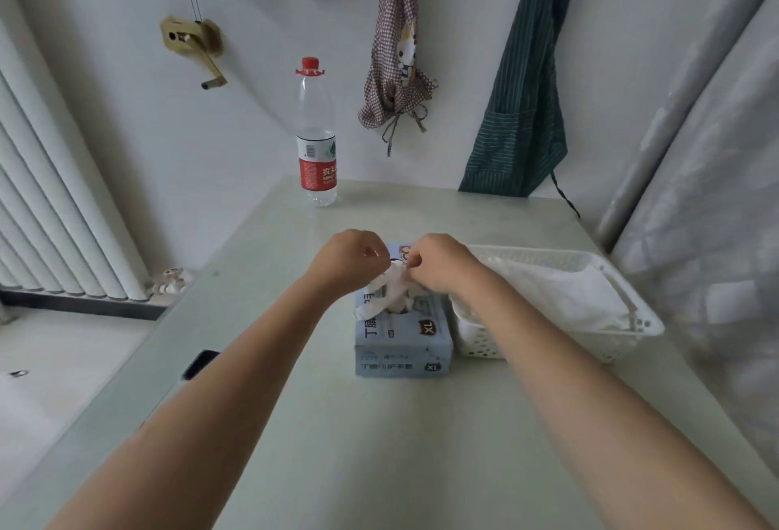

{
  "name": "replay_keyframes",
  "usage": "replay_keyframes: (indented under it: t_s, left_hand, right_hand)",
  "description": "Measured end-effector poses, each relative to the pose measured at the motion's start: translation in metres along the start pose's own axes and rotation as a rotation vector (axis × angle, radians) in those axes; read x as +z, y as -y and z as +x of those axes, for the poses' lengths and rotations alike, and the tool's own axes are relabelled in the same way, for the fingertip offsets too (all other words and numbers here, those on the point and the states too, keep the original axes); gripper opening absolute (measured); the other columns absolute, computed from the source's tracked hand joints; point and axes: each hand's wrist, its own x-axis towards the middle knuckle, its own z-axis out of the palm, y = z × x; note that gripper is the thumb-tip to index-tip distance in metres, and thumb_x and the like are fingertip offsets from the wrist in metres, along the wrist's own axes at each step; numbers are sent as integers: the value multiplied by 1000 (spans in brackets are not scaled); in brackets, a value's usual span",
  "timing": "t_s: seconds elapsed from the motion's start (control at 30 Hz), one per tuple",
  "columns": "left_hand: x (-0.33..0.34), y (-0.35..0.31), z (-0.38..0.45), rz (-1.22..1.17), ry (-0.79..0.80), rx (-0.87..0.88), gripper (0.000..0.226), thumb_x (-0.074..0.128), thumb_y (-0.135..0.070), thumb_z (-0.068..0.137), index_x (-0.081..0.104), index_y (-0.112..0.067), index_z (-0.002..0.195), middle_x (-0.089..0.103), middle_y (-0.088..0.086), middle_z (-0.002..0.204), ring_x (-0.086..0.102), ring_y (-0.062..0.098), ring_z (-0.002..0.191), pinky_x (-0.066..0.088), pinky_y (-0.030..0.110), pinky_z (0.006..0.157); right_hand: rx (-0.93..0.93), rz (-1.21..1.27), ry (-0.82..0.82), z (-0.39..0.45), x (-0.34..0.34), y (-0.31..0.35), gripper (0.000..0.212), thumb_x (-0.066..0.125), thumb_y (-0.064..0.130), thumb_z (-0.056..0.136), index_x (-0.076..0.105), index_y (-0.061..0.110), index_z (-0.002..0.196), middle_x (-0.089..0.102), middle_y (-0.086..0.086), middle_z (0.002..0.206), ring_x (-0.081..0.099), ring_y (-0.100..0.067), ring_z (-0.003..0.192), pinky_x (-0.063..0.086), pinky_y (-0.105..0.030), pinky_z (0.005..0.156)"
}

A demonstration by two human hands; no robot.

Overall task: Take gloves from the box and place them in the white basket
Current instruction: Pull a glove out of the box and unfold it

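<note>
A light blue glove box marked XL lies in the middle of the pale green table. A white glove sticks out of its top opening. Both hands hover just above the box with fingers curled. My left hand and my right hand each pinch the upper part of that glove. Right beside the box stands the white perforated basket, which holds several white gloves.
A water bottle with a red cap stands at the table's far edge. A dark phone lies near the left table edge. Aprons hang on the wall behind. A radiator is at the left.
</note>
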Motion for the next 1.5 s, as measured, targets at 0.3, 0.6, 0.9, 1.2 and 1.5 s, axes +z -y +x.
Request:
replay_keyframes:
  t_s: [0.3, 0.6, 0.9, 1.2, 1.5]
  left_hand:
    - [1, -14, -4, -274, -204, 138, 14, 72, -33, 85, 73, -21, 93, 71, -10, 90, 65, 7, 83, 50, 23, 75]
    - [-24, -43, -4, -747, -234, -54, 18, 64, -26, 91, 63, -13, 80, 57, -5, 65, 49, 7, 54, 39, 18, 49]
    - [-27, -44, -11, -788, -248, -233, 9, 58, -13, 86, 63, -7, 81, 56, 7, 75, 51, 20, 66, 45, 23, 55]
    - [-31, -48, -11, -548, 197, 103, 40, 67, -24, 81, 63, -23, 121, 65, -5, 121, 61, 12, 113, 47, 28, 93]
    - [-42, -55, -11, -229, -128, 11, 23, 68, -25, 85, 66, -2, 85, 57, 3, 72, 52, 20, 69, 39, 28, 60]
  right_hand:
    - [-7, 391, -290, -8, -36, 6, 28, 44, 35, 102, 52, 12, 88, 50, 6, 78, 46, -9, 69, 34, -23, 59]
    - [-54, 791, -132, -21, -45, -6, 30, 76, 29, 84, 63, 13, 105, 68, 1, 96, 64, -11, 86, 48, -23, 75]
    - [94, 906, -291, -25, -49, -15, 34, 59, 37, 95, 65, 4, 92, 53, 1, 68, 48, -12, 63, 40, -26, 63]
    - [-95, 844, 75, -40, -62, -15, 27, 76, 26, 83, 69, 9, 104, 70, -9, 93, 65, -23, 81, 50, -33, 72]
    - [41, 630, -123, -46, -90, -28, 20, 73, 16, 84, 67, 9, 102, 66, -4, 93, 62, -17, 83, 53, -31, 70]
